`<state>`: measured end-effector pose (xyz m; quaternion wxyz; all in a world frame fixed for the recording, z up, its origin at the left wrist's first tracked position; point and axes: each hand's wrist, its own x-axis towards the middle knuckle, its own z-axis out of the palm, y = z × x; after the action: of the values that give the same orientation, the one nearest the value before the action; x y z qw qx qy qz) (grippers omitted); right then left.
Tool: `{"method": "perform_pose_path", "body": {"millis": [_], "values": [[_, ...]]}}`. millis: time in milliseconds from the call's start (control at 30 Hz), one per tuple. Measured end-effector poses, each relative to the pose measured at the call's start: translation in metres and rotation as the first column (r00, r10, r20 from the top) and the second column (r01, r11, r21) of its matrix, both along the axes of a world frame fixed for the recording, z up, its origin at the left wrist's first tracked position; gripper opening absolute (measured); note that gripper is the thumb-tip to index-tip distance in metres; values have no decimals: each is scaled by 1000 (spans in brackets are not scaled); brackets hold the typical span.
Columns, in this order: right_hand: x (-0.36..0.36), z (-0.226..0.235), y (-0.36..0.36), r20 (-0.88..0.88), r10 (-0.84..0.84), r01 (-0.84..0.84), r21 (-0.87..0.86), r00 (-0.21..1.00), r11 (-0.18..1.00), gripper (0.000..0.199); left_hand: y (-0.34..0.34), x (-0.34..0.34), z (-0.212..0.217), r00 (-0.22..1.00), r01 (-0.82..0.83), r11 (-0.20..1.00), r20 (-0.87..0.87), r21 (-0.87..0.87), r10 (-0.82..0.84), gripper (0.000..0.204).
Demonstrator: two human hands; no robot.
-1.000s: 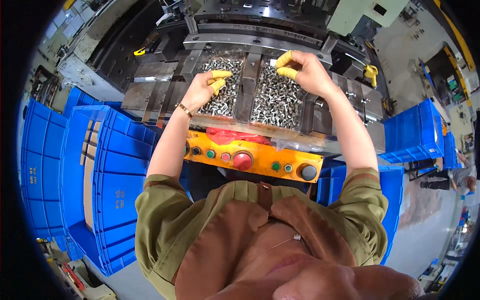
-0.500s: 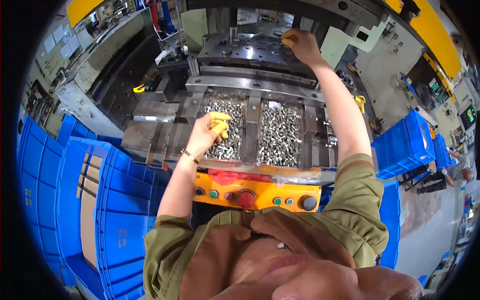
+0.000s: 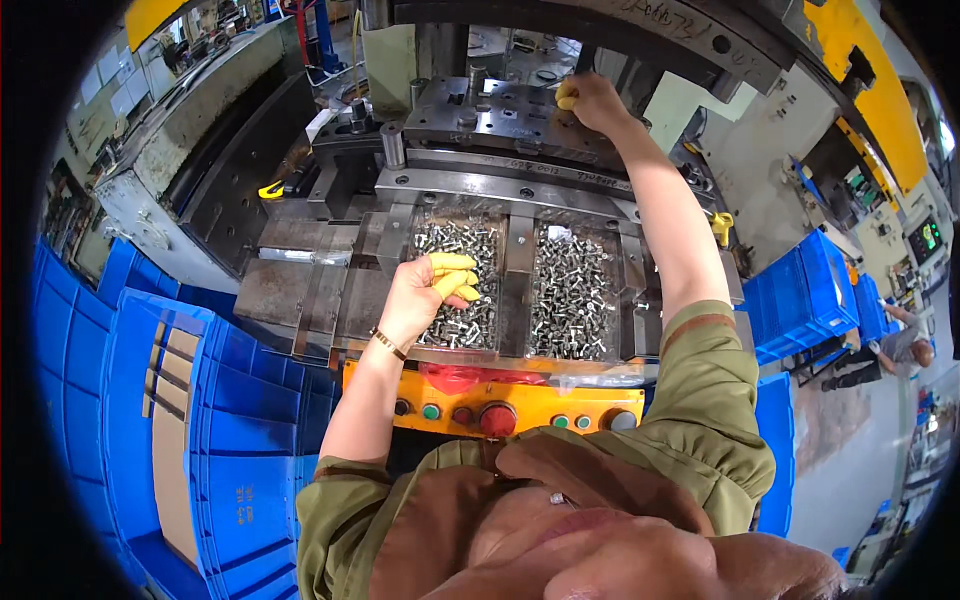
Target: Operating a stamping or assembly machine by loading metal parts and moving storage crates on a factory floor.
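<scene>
Yellow-tipped, the left hand (image 3: 418, 300) half-curls over bolts (image 3: 466, 326), the right hand (image 3: 592, 102) over a steel plate (image 3: 505, 122) (can't tell what's held).

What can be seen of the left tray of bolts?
The left tray is shallow, with see-through, plastic-looking walls, and lies flat on the metal bed. Small silvery bolts lie jumbled across it. A dark metal bar runs along its right side. The left hand is over part of it; whether the fingers touch the bolts cannot be told.
</scene>
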<state>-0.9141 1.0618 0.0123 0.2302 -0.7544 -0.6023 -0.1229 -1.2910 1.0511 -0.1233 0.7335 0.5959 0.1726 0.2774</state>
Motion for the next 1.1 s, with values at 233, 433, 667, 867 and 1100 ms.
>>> {"method": "perform_pose_path", "body": {"millis": [233,433,667,867,1100], "values": [[-3,-7,-11,-40,188,-184,90,981,979,18,-4,0,5,998,-55,998,-33,26,56,25],[-58,7,-119,-132,209,-150,355,969,923,23,-3,22,54,994,-102,993,-34,59,104,21],[-116,-5,-279,-285,506,-478,166,814,863,20,61,130,141,923,-193,473,-4,860,385,16],[-120,-48,-377,-513,416,-244,370,751,897,22,129,207,129,761,-93,102,5,990,648,17],[-100,-92,-441,-692,259,91,425,674,901,23,167,227,113,675,-3,-31,24,1000,737,19]]}}
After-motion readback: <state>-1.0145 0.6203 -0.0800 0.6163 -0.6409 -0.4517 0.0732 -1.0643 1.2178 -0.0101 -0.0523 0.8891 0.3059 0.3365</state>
